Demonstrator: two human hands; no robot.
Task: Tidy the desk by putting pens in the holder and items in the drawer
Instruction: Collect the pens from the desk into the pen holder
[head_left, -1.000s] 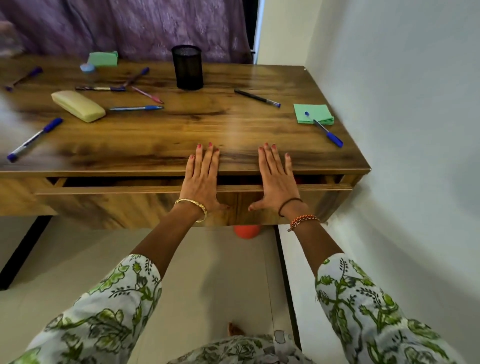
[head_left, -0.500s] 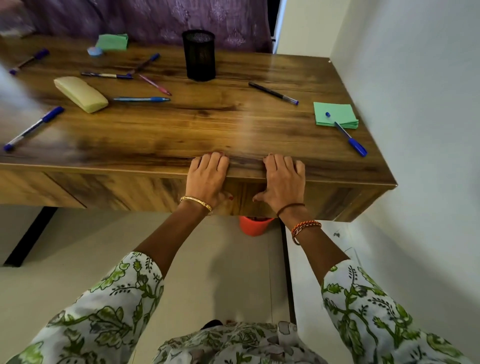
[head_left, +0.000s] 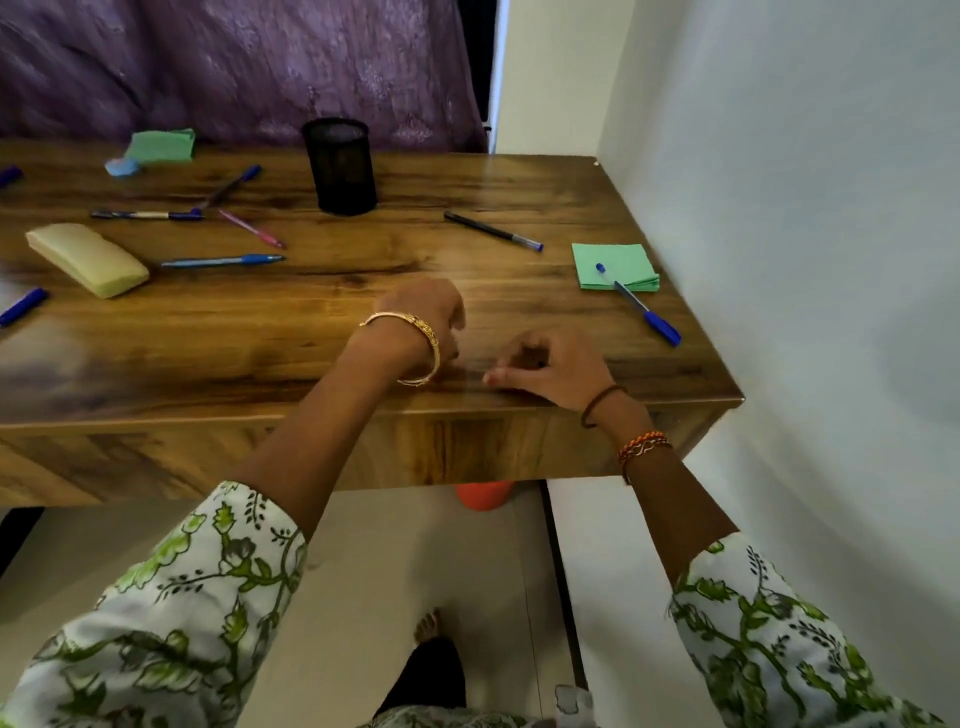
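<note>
- A person stood at a wooden desk (head_left: 363, 322) set against a white wall, both hands held over its near edge; the drawer front (head_left: 156, 457) below sat flush with the desk.
- The left hand (head_left: 423, 317), a gold bangle on its wrist, hovered above the desktop with its fingers loosely curled and holding nothing.
- The right hand (head_left: 550, 371), thread bands on its wrist, lay at the near edge at about 4 o'clock from the left hand, fingers loosely curled and empty, the thumb pointing toward the left hand.
- The black mesh pen holder (head_left: 340, 166) stood upright at the back of the desk, at about 11 o'clock from the hands.
- A black pen (head_left: 492, 231) lay at 4 o'clock from the holder, well apart from it.
- A blue capped pen (head_left: 638, 304) lay partly across a green note pad (head_left: 613, 265) near the desk's right edge, at 2 o'clock from the right hand.
- At 8 o'clock from the holder lay a pink pen (head_left: 252, 228), a blue pen (head_left: 223, 261), a dark pen with a blue cap (head_left: 231, 186) and a dark-and-white pen (head_left: 145, 214), the last two near each other at their tips.
- A pale yellow case (head_left: 85, 260) lay at the left, just beside the blue pen's tip.
- Another blue pen (head_left: 23, 306) lay at the left edge of the view, cut off by the frame.
- A second green pad (head_left: 161, 145) and a small light blue object (head_left: 122, 167), too blurred to identify, sat at the back left, touching.
- A purple curtain (head_left: 234, 67) hung behind the desk.
</note>
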